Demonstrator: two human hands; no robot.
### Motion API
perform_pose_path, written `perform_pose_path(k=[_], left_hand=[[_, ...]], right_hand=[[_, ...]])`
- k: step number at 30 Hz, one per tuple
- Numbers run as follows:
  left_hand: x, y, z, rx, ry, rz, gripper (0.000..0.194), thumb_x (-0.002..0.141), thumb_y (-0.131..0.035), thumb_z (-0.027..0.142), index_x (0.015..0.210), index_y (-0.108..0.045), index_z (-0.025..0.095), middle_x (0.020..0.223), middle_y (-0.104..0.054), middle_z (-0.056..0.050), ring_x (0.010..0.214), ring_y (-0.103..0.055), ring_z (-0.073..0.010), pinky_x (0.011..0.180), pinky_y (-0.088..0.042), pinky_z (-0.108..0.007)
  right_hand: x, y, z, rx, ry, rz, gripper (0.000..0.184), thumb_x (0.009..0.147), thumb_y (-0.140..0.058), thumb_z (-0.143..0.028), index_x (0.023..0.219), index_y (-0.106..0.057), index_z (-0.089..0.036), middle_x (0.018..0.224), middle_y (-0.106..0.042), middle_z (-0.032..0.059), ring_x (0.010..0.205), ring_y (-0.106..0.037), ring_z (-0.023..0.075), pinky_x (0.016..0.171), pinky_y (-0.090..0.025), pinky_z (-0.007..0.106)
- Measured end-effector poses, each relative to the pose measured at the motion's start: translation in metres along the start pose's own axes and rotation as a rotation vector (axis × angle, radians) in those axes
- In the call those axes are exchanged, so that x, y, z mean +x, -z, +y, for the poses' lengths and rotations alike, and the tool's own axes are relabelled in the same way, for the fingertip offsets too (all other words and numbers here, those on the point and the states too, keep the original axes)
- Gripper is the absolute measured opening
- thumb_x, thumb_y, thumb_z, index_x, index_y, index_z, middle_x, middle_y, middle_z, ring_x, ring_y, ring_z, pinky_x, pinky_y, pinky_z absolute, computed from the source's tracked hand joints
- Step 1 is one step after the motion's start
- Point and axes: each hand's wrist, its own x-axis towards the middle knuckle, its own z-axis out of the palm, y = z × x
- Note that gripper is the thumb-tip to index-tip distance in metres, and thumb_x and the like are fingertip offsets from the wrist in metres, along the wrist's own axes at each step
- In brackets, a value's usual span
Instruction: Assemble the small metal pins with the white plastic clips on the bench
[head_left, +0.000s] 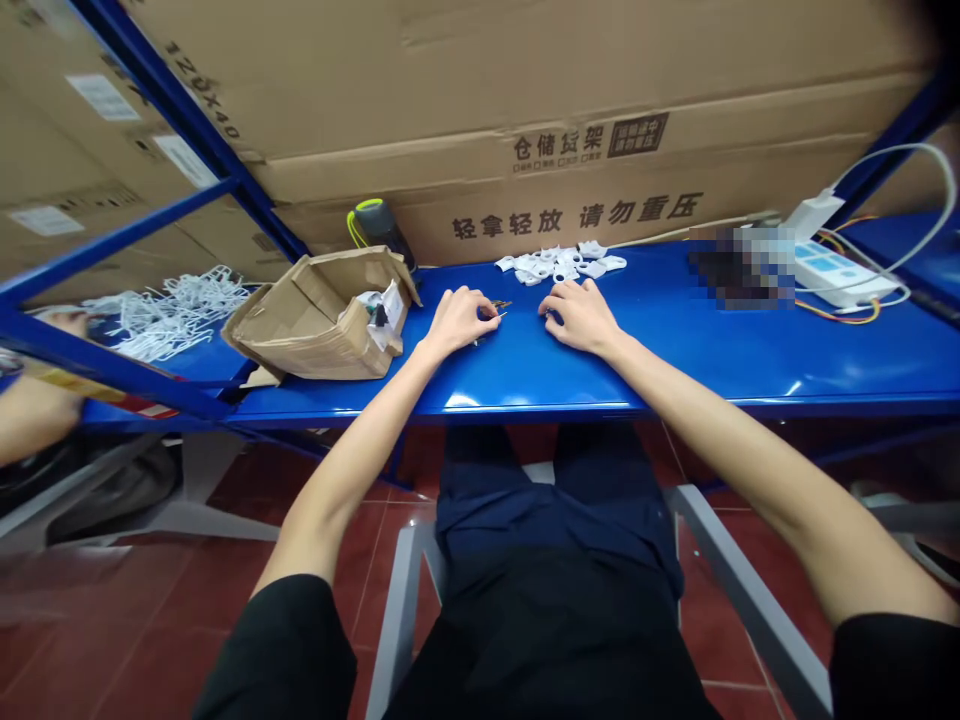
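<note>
My left hand [459,322] rests on the blue steel shelf [525,385], its fingers pinched around a thin metal piece [500,306] with a gold-coloured end. The piece is very small and partly hidden by the fingers. My right hand [579,316] lies a short way to the right, with curled fingertips on the shelf; anything under them is hidden. Just beyond both hands sits a small heap of white plastic parts [559,265], nearest my right hand.
An open cardboard box [322,320] with packed items stands left of my hands, beside a dark bottle [382,230]. Tangled white plastic pieces [165,318] lie far left, near a co-worker's forearm [37,415]. A white power strip [844,273] and cables lie to the right.
</note>
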Motion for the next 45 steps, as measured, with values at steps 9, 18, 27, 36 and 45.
perform_pose_path(k=[9, 18, 27, 36, 45], left_hand=[[-0.059, 0.028, -0.033, -0.096, -0.042, -0.001, 0.033, 0.104, -0.064, 0.052, 0.103, -0.084, 0.025, 0.111, -0.081, -0.007, 0.105, -0.068, -0.0260, 0.100, -0.049, -0.040], [-0.056, 0.023, -0.002, 0.155, -0.181, -0.113, 0.026, 0.108, -0.062, 0.041, 0.107, -0.084, 0.026, 0.113, -0.079, -0.007, 0.109, -0.065, -0.0270, 0.098, -0.043, -0.040], [-0.038, 0.018, 0.006, 0.157, -0.157, -0.092, 0.021, 0.105, -0.065, 0.034, 0.109, -0.084, 0.027, 0.113, -0.079, -0.008, 0.112, -0.066, -0.0293, 0.099, -0.044, -0.042], [-0.070, 0.021, 0.006, 0.102, -0.166, -0.089, 0.028, 0.109, -0.061, 0.041, 0.111, -0.085, 0.028, 0.116, -0.080, -0.007, 0.108, -0.068, -0.0272, 0.097, -0.048, -0.041], [-0.067, 0.010, 0.033, -0.073, -0.215, -0.089, 0.025, 0.109, -0.061, 0.039, 0.109, -0.082, 0.025, 0.117, -0.080, -0.005, 0.111, -0.070, -0.0254, 0.099, -0.051, -0.039]], right_hand=[[0.001, 0.001, -0.004, -0.021, 0.008, 0.020, 0.034, 0.099, -0.048, -0.013, 0.115, -0.077, -0.019, 0.117, -0.075, 0.0154, 0.111, -0.061, 0.0347, 0.091, -0.039, 0.049], [-0.001, 0.006, -0.013, 0.058, 0.087, -0.033, 0.033, 0.102, -0.048, -0.018, 0.115, -0.078, -0.019, 0.119, -0.076, 0.0146, 0.111, -0.062, 0.0329, 0.093, -0.040, 0.048], [-0.004, 0.013, -0.033, 0.266, 0.316, -0.180, 0.043, 0.109, -0.055, -0.055, 0.133, -0.075, -0.025, 0.124, -0.074, 0.0125, 0.109, -0.065, 0.0302, 0.096, -0.045, 0.043], [0.000, -0.001, -0.028, 0.330, 0.437, -0.197, 0.047, 0.117, -0.038, -0.039, 0.143, -0.076, -0.030, 0.130, -0.073, 0.0132, 0.110, -0.066, 0.0280, 0.097, -0.052, 0.043], [0.001, -0.005, -0.023, 0.445, 0.382, -0.169, 0.040, 0.114, -0.049, -0.040, 0.130, -0.082, -0.024, 0.133, -0.076, 0.0149, 0.120, -0.067, 0.0310, 0.107, -0.053, 0.049]])
